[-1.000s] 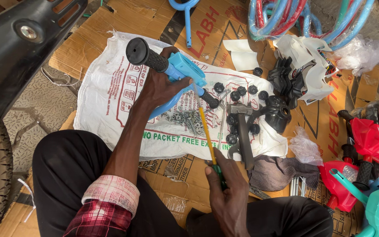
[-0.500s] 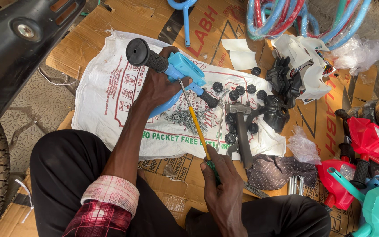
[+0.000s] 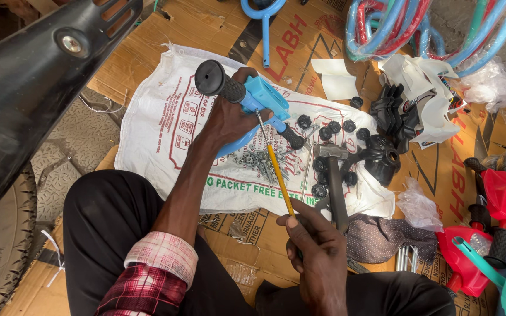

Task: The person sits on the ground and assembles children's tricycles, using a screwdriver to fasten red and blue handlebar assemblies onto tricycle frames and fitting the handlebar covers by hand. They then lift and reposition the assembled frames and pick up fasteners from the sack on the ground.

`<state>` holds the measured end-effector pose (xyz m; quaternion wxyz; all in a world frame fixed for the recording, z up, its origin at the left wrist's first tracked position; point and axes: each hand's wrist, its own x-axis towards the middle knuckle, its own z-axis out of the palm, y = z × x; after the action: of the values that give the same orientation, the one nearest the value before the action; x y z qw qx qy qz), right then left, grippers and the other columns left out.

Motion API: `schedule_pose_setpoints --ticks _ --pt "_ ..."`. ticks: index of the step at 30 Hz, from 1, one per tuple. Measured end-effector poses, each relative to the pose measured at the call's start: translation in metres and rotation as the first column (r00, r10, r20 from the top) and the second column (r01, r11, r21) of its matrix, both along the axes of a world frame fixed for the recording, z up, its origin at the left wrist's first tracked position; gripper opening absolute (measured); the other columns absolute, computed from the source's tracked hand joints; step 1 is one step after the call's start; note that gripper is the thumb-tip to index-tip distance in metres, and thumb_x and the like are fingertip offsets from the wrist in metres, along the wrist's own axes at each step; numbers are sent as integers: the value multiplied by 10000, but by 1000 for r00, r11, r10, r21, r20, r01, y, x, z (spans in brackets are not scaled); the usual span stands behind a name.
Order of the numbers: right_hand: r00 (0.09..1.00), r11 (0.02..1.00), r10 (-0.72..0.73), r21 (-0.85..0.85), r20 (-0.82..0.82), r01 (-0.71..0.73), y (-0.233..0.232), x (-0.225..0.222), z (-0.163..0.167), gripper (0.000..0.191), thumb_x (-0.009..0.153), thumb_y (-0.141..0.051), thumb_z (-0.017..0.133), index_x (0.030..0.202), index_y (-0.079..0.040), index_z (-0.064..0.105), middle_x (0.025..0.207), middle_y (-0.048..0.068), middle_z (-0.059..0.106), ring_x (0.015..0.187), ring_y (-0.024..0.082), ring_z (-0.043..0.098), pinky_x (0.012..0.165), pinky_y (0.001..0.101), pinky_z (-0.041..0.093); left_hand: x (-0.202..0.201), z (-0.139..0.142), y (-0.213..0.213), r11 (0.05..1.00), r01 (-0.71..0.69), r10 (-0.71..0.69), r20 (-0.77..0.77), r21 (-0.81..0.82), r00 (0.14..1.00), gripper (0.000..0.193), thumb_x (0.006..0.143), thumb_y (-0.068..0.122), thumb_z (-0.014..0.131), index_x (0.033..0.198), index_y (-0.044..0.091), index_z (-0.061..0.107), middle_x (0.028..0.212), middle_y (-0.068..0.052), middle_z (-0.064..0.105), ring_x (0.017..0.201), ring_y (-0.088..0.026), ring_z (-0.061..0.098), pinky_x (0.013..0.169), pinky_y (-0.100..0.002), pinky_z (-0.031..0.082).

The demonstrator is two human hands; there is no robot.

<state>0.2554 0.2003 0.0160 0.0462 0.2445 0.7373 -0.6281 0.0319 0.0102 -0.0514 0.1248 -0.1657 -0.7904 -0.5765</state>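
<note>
My left hand [image 3: 229,120] grips a blue plastic handlebar piece [image 3: 265,102] with black rubber grips at both ends, held above a white woven sack [image 3: 165,123]. My right hand [image 3: 317,248] holds a screwdriver with a yellow shaft [image 3: 277,169]; its metal tip rests against the blue piece just right of my left hand. Under the handlebar lies a heap of small screws [image 3: 259,161] on the sack.
A hammer [image 3: 334,175] and several black round caps [image 3: 332,129] lie on the sack to the right, with black plastic parts [image 3: 390,114] beyond. Coloured tube frames [image 3: 417,26] sit top right, red toy parts [image 3: 499,205] at right, and a black panel [image 3: 36,76] with a tyre [image 3: 1,257] at left.
The screwdriver has swung up and left: its tip went from the caps beside the handlebar to the blue piece. My left hand still holds the handlebar in the same spot.
</note>
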Motion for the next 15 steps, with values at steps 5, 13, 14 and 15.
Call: schedule_pose_setpoints --ticks 5,13,14,15 --pt "895 915 300 364 -331 -172 1 10 -2 329 908 -116 736 1198 29 678 924 50 642 701 91 595 543 255 436 -1 -1 -1 1000 -12 12 -15 -14 1000 749 757 206 882 1364 97 456 1153 -168 658 1104 -322 686 894 -470 566" --pt "995 984 24 179 -94 -7 -14 2 -19 335 928 -97 741 1252 -15 742 703 141 653 513 131 509 424 298 393 -5 -10 -8 999 21 -23 34 47 999 707 779 183 865 1335 85 438 1134 -168 623 1103 -319 670 876 -459 582" --pt "998 973 -63 -222 -3 61 -7 -4 -18 342 927 -105 716 1247 15 689 758 127 654 497 108 488 392 259 374 -5 -10 -8 998 22 -24 30 63 999 713 775 180 857 1338 84 430 1152 -165 616 1115 -319 661 875 -455 586" --pt "988 799 -104 -582 115 152 2 -10 -15 356 927 -112 691 1242 45 637 813 113 655 481 85 466 359 221 355 -6 -9 -8 997 25 -27 30 75 999 719 771 176 849 1342 82 422 1170 -161 608 1128 -319 653 874 -452 589"
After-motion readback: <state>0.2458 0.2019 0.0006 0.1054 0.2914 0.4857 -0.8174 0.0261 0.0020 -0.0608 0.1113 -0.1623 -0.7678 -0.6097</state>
